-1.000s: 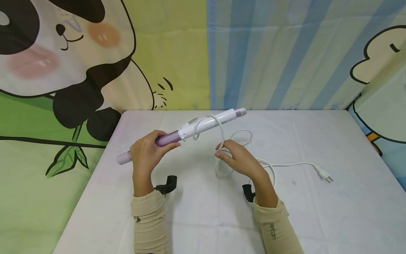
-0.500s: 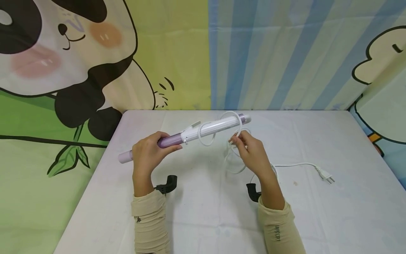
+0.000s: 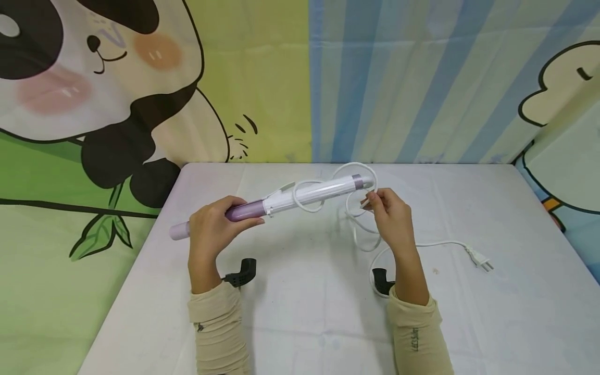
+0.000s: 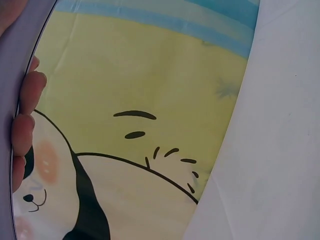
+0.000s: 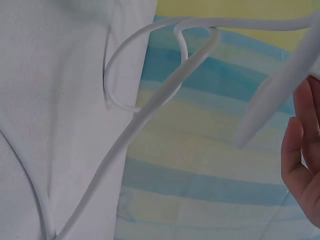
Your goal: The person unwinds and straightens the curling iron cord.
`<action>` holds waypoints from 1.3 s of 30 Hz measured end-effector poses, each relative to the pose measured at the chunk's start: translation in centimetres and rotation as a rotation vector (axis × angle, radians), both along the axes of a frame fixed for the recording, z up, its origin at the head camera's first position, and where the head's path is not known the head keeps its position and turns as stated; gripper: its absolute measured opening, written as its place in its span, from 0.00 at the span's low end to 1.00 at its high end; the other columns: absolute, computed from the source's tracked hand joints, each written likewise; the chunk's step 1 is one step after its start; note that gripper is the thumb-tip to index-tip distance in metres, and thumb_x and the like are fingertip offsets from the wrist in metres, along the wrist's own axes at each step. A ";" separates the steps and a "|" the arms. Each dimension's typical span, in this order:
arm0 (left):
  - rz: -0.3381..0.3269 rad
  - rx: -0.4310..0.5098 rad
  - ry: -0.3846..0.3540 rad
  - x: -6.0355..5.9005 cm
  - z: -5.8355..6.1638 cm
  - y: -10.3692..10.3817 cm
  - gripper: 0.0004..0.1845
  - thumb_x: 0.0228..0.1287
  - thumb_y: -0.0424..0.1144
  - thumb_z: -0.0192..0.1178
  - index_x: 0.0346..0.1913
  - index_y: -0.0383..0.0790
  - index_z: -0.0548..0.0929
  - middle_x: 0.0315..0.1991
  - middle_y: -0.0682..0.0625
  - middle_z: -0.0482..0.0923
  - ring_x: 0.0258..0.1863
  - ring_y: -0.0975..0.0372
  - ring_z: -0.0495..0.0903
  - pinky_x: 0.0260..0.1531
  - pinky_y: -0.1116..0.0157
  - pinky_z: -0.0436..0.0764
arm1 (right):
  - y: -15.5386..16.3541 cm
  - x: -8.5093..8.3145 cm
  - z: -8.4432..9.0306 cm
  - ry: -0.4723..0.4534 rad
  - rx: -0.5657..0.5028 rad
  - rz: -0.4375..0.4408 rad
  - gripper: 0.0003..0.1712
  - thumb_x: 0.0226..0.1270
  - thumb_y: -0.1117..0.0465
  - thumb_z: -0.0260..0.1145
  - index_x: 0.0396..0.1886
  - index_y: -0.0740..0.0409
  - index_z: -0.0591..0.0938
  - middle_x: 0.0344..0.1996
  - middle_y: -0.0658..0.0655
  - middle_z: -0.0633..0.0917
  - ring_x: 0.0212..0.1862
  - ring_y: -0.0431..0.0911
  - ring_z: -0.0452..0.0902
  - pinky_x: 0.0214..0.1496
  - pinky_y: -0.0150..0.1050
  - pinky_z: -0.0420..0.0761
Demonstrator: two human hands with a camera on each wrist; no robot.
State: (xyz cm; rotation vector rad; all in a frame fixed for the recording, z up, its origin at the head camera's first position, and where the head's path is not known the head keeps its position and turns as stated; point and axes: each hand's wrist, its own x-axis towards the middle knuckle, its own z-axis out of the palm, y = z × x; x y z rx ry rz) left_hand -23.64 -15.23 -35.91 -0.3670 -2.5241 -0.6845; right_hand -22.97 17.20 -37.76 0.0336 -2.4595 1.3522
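A curling iron with a white barrel (image 3: 335, 189) is held up at a slant over the table, tip to the right. My left hand (image 3: 210, 225) grips its purple handle (image 3: 246, 210); in the left wrist view, several fingers (image 4: 32, 92) curl past the edge of the handle. The white cord (image 3: 440, 242) loops round the middle of the barrel and again by its tip. Just beyond that tip, my right hand (image 3: 394, 219) pinches the cord between thumb and fingers. Loose turns of cord (image 5: 170, 85) hang in front of the right palm camera.
A two-pin plug (image 3: 480, 259) lies on the white-covered table (image 3: 304, 312) at the right. Behind the table hangs a printed curtain (image 3: 262, 78) with a panda and stripes. Each wrist carries a black camera mount (image 3: 241, 273).
My right hand has moved right, drawing a cord loop along the barrel to its tip. The left hand keeps its grip, with the curling iron tilted a little flatter.
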 end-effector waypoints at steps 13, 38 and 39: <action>0.123 0.079 0.055 -0.2 -0.1 -0.1 0.27 0.30 0.52 0.77 0.35 0.39 0.83 0.29 0.44 0.84 0.24 0.53 0.79 0.23 0.60 0.69 | 0.0 0.5 -0.4 -0.362 0.379 0.551 0.10 0.66 0.60 0.57 0.27 0.59 0.77 0.24 0.52 0.81 0.28 0.41 0.73 0.30 0.35 0.70; 0.060 -0.180 -0.304 -0.8 -0.8 -0.4 0.26 0.37 0.58 0.72 0.36 0.43 0.83 0.28 0.48 0.83 0.25 0.57 0.77 0.27 0.62 0.69 | 0.4 2.3 2.2 0.175 -0.262 0.318 0.06 0.64 0.69 0.56 0.30 0.69 0.78 0.26 0.43 0.83 0.41 0.36 0.78 0.49 0.27 0.73; 0.041 -0.177 -0.319 -0.7 -0.8 -0.5 0.25 0.36 0.58 0.72 0.36 0.44 0.83 0.29 0.49 0.83 0.25 0.58 0.77 0.28 0.62 0.69 | 0.5 2.1 2.1 0.186 -0.340 0.263 0.07 0.64 0.69 0.57 0.31 0.71 0.77 0.25 0.42 0.83 0.40 0.37 0.79 0.50 0.27 0.73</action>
